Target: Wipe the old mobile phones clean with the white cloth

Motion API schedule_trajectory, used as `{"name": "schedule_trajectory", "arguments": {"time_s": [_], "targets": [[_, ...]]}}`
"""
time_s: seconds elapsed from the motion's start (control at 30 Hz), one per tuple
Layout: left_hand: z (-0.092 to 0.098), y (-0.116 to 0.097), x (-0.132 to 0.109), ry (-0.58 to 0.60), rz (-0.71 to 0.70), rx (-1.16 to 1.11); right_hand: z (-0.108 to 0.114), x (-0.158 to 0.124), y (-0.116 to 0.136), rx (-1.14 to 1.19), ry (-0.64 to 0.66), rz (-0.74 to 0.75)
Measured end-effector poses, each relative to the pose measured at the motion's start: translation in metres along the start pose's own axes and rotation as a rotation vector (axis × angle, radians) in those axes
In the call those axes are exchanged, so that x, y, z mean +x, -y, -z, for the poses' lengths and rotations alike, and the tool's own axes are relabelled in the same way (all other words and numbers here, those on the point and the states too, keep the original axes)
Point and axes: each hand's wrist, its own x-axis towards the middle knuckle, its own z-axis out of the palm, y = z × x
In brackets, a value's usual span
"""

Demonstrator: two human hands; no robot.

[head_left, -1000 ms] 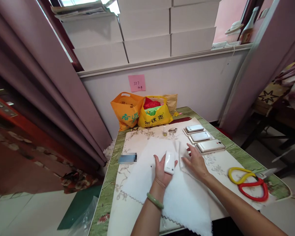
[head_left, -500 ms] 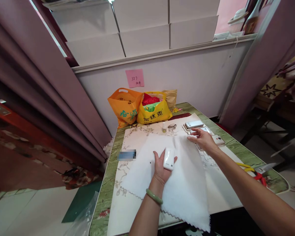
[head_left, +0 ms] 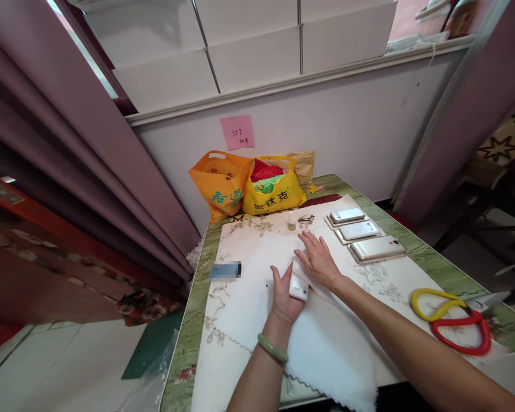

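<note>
My left hand (head_left: 286, 294) lies palm up with its fingers around a white phone-shaped device (head_left: 299, 290). Small dark print marks the device's lower end. Under that hand a large white cloth (head_left: 326, 355) with a wavy edge spreads over the table. A fold of the cloth covers the upper part of the device. On this fold rests my right hand (head_left: 320, 260), its fingers stretched out and somewhat apart; whatever lies beneath its palm is hidden.
Several phones (head_left: 358, 230) lie in a column at the right. Scissors (head_left: 457, 320) with yellow and red handles lie near the right edge. Behind are a small bottle (head_left: 291, 221), a dark wire-like item (head_left: 306, 219), an orange bag (head_left: 223, 183) and a yellow bag (head_left: 274, 197). A blurred blue item (head_left: 224, 270) lies left.
My right hand has moved left from beside the phones to the device, and a fold of cloth now covers the device's top. My left hand keeps holding the device. The view has shifted slightly.
</note>
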Motion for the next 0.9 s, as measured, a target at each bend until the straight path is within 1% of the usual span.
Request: {"name": "schedule_trajectory", "arguments": {"time_s": [0.07, 0.13, 0.23, 0.3, 0.37, 0.4, 0.43, 0.47, 0.6, 0.7, 0.8, 0.9], "targets": [[0.001, -0.001, 0.001, 0.022, 0.000, -0.011, -0.015, 0.001, 0.005, -0.123, 0.063, 0.026], [0.001, -0.001, 0.000, 0.056, 0.004, -0.025, -0.025, -0.002, 0.013, -0.183, 0.150, 0.085], [0.002, -0.001, 0.001, 0.090, -0.009, -0.045, -0.030, -0.013, 0.026, -0.185, 0.250, 0.270], [0.004, 0.001, 0.003, 0.046, -0.080, -0.042, -0.028, -0.022, 0.036, -0.162, 0.278, 0.378], [0.005, 0.003, 0.006, -0.057, -0.196, -0.033, -0.026, -0.027, 0.043, -0.131, 0.306, 0.453], [0.006, 0.003, 0.007, -0.101, -0.231, -0.032, -0.026, -0.028, 0.047, -0.116, 0.320, 0.469], [0.007, 0.003, 0.008, -0.124, -0.244, -0.034, -0.027, -0.027, 0.049, -0.107, 0.330, 0.466], [0.007, 0.002, 0.009, -0.119, -0.231, -0.041, -0.028, -0.025, 0.050, -0.103, 0.335, 0.442], [0.006, -0.003, 0.010, 0.016, -0.122, -0.090, -0.040, -0.005, 0.045, -0.130, 0.340, 0.292], [0.003, -0.004, 0.010, 0.024, -0.061, -0.093, -0.049, 0.012, 0.036, -0.153, 0.341, 0.212], [0.001, -0.003, 0.008, 0.030, -0.049, -0.078, -0.054, 0.024, 0.025, -0.174, 0.344, 0.116], [0.000, 0.000, 0.005, 0.090, -0.052, -0.058, -0.054, 0.029, 0.017, -0.187, 0.345, 0.009]]}}
